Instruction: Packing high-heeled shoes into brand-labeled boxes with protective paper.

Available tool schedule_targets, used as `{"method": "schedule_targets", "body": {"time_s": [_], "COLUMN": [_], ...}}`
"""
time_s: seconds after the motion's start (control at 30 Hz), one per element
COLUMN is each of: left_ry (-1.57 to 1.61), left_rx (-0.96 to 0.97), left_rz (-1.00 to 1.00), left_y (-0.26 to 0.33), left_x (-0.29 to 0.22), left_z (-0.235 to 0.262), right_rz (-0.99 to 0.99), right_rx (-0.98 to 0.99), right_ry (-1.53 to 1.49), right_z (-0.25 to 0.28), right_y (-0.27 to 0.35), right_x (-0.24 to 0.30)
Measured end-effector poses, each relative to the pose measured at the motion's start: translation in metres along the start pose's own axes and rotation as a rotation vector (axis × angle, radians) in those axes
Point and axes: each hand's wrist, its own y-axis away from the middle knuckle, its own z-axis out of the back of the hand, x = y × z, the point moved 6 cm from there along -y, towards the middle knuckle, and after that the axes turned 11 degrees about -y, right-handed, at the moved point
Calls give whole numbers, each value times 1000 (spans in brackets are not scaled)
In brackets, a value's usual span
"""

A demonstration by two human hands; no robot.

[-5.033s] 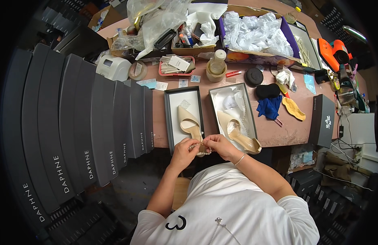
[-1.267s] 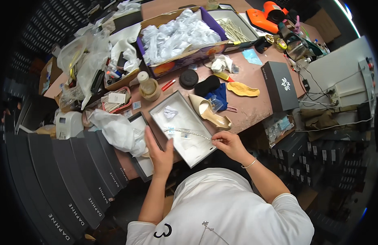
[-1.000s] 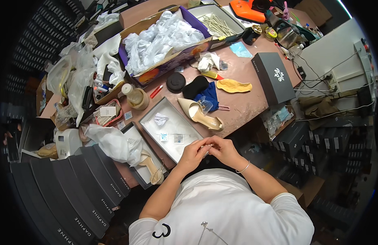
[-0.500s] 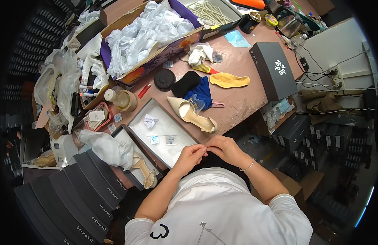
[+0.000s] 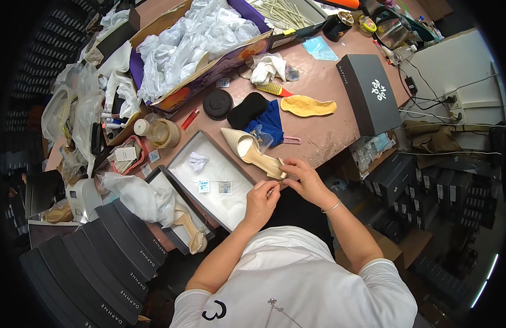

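Observation:
A cream pointed-toe shoe (image 5: 255,151) lies on the table's near edge, toe toward the far left and heel end toward me. My right hand (image 5: 307,183) is closed at its heel end, fingers on the back edge. Just left of it and lower, my left hand (image 5: 262,201) is pinched closed; a small dark bit shows at its fingertips, too small to name. An open grey shoebox (image 5: 201,143) lined with white paper stands left of the hands, holding crumpled paper and small packets. The matching shoe (image 5: 184,217) with a beaded strap lies in a narrower box part.
Beyond the shoe lie a black pad (image 5: 247,110), a blue cloth (image 5: 270,124), a yellow insole (image 5: 309,106) and a brush (image 5: 271,88). A purple carton (image 5: 220,69) of white plastic bags stands behind. A closed dark shoebox (image 5: 367,95) is at right; stacked shoeboxes (image 5: 94,265) stand lower left.
Both hands have moved forward to the shoe's heel end, the right one now touching it. The fingertips have come slightly apart. The view has shifted a little.

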Motion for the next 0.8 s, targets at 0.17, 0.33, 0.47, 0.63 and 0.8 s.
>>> {"method": "schedule_targets", "body": {"time_s": [0.17, 0.33, 0.47, 0.63, 0.8], "left_ry": [-48, -125, -144, 25, 172], "left_rx": [-22, -35, -94, -62, 65], "left_rz": [-31, -59, -125, -6, 118], "left_y": [-4, -4, -4, 2, 5], "left_x": [1, 2, 2, 10, 16], "left_z": [-4, -6, -4, -4, -10], "right_rz": [-15, 4, -26, -6, -164], "right_rx": [1, -34, -46, -38, -78], "right_ry": [-52, -53, -110, -163, -375], "right_z": [-5, -10, -15, -16, -22], "right_y": [1, 4, 7, 8, 11], "right_x": [-7, -5, -5, -9, -21]}}
